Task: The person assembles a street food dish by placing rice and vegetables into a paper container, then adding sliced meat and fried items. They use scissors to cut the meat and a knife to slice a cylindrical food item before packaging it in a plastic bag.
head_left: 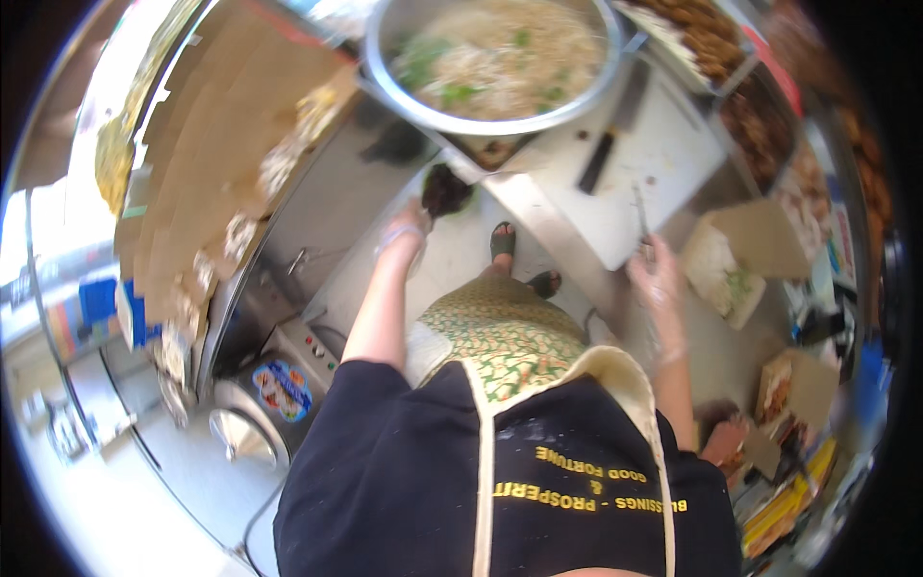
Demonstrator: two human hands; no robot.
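Observation:
A see-through plastic glove covers my left hand (408, 227), its fingers closed on a dark brown lump of food (447, 190) with a green edge. The lump hangs over the gap beside the metal counter. My right hand (658, 273), gloved too, grips a thin metal tool (641, 213) whose narrow end points away over the white cutting board (663, 144). Blur hides the tool's exact kind. A knife (598, 162) with a black handle lies on that board, left of the tool. Right of my right hand sits an open cardboard food box (721, 269) with white rice.
A big steel bowl (375, 48) of noodles and greens stands ahead. Trays of brown food (760, 130) line the far right. Brown cardboard (212, 125) is stacked left, above a steel machine (298, 361). Another person's hand (726, 439) is near filled boxes at lower right.

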